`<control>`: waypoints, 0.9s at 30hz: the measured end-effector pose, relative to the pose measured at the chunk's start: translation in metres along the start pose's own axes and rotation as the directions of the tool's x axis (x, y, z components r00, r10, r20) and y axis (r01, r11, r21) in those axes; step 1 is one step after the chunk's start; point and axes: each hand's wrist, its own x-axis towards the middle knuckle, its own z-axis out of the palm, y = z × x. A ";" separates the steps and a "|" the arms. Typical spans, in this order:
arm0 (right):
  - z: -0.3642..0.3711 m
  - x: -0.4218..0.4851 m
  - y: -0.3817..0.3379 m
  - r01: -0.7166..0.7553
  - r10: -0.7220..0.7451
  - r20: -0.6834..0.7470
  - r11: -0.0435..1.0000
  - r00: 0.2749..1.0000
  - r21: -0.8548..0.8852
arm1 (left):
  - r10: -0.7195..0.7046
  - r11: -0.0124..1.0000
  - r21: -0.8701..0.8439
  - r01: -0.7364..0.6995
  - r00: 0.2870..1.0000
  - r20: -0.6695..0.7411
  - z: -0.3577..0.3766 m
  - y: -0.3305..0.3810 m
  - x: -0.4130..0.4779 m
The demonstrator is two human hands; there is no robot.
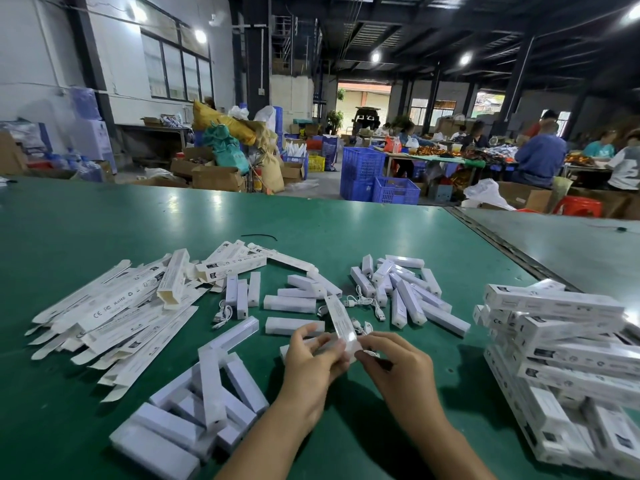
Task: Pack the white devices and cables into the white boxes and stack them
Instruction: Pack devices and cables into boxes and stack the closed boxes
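A person's two bare hands work over a wide green table (pixel 104 237); clock directions are taken from the hands, with 12 pointing away from the person.

The table's far edge runs across at 12 o'clock, well beyond the clutter, with a broad bare strip of green in front of it. At 2 o'clock a metal seam (pixel 502 244) joins a second table. Bare green also lies just in front of the wrists, at 6 o'clock, between the piles.

The left hand (pixel 311 355) curls its fingers round the near end of a long white box (pixel 341 318), which tilts up and away toward 12. The right hand (pixel 391 362) pinches a small coiled white cable (pixel 370 353) at the box's near opening. What is inside the box cannot be seen.

At 9 to 10 o'clock lies a fan of flat, unfolded boxes (pixel 114 313); one opened box (pixel 175 277) rests on them, its hollow end facing the viewer. At 7 o'clock is a heap of white devices (pixel 194 403). More devices lie at 12 (pixel 294 303) and in a pile at 1 o'clock (pixel 405 292), with loose cables (pixel 363 301) between them. At 3 to 4 o'clock stands a criss-cross stack of closed boxes (pixel 561 344).

Beyond the far edge stand blue crates (pixel 363 171); their contents do not show.
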 end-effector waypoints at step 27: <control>-0.004 -0.001 0.002 0.202 -0.199 0.061 0.979 0.978 -0.035 | -0.251 0.957 -0.098 0.272 0.950 0.185 -0.001 0.012 -0.004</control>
